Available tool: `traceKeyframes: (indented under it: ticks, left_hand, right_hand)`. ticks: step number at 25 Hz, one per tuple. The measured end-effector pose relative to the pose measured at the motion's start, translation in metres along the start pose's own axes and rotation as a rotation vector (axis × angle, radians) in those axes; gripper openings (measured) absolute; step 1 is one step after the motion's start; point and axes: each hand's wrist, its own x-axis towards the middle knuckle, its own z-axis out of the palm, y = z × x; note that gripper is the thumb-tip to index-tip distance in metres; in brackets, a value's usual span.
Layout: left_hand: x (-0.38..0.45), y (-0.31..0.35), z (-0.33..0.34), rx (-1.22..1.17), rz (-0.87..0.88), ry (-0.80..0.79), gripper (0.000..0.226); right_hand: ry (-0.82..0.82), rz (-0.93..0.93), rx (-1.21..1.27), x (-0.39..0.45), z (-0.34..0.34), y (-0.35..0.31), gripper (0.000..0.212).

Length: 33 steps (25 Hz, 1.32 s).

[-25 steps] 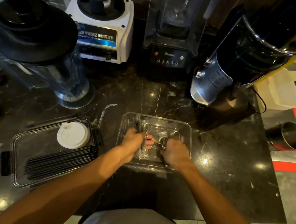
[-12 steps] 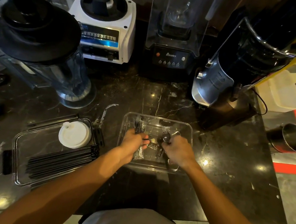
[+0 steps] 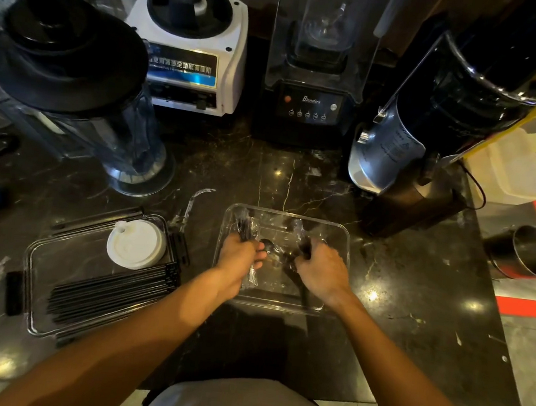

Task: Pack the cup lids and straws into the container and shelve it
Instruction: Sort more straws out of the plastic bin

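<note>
The clear plastic container (image 3: 339,233) sits on the dark marble surface (image 3: 413,317), directly in front of the person. All positions below are given relative to this container.

Both hands are inside the container. The left hand (image 3: 238,256) is at its left side, fingers curled closed around a clear-wrapped packet of dark items (image 3: 247,227) whose far end lies toward the container's far-left corner. The right hand (image 3: 322,268) is at the centre-right, fingers closed on another dark wrapped item (image 3: 303,248). What these dark items are cannot be told through the wrapping.

To the left of the container, well apart from it, lies a clear lid tray with black clips (image 3: 34,277), flat on the surface. A white cup lid (image 3: 135,243) rests on the tray's far part. A bundle of black straws (image 3: 111,295) lies across the tray's near part, just beside the cup lid.

Beyond the container stand four machines:
- a clear blender jug with a black lid (image 3: 74,83), far left;
- a white blender base (image 3: 190,52), beyond and left;
- a black blender in a clear enclosure (image 3: 310,101), straight beyond;
- a black and silver grinder (image 3: 432,137), beyond and right.

A steel cup (image 3: 532,253) lies tilted to the right of the container, well apart from it.
</note>
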Motion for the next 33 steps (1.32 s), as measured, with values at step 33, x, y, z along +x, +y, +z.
traceKeyframes:
  ticks: [33]
  left_hand:
    - [-0.028, 0.009, 0.015, 0.106, 0.145, -0.322, 0.025]
  right_hand:
    - [-0.729, 0.126, 0.812, -0.023, -0.016, -0.011, 0.028]
